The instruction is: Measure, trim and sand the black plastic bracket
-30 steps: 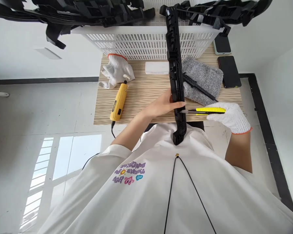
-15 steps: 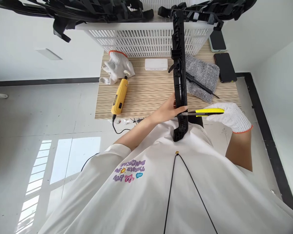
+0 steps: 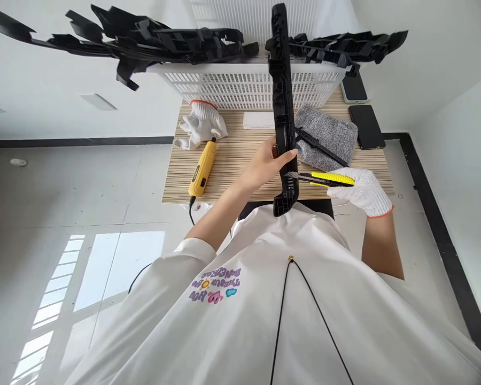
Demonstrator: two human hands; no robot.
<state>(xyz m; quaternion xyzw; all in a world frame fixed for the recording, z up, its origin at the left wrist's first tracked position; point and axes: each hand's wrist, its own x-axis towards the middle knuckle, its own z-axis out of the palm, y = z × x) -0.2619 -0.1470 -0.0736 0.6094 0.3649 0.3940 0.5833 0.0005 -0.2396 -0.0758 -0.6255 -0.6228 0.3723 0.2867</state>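
Observation:
My bare left hand [image 3: 266,167] grips a long black plastic part [image 3: 282,107] around its lower half, thumb across the front. The part stands lengthwise away from me, its curved near end just over my lap. In my right hand [image 3: 363,190], which wears a white knit glove with an orange cuff, is a yellow and black utility knife [image 3: 332,179]. Its blade is out and points left, with the tip lying at the face of the part, just below my left thumb. Whether the edge touches the plastic I cannot tell.
A white basket [image 3: 224,91] with more black parts [image 3: 176,45] stands at the table's back. On the wood-grain table [image 3: 240,184] lie a yellow rotary tool [image 3: 203,168], a spare glove [image 3: 202,125], a white box [image 3: 258,120], a grey cloth [image 3: 332,133] and a black phone [image 3: 366,126].
Both hands have moved slightly away from me and to the left, with the part and knife. The knife now slants, its blade on the part's face. The camera view has tilted up a little.

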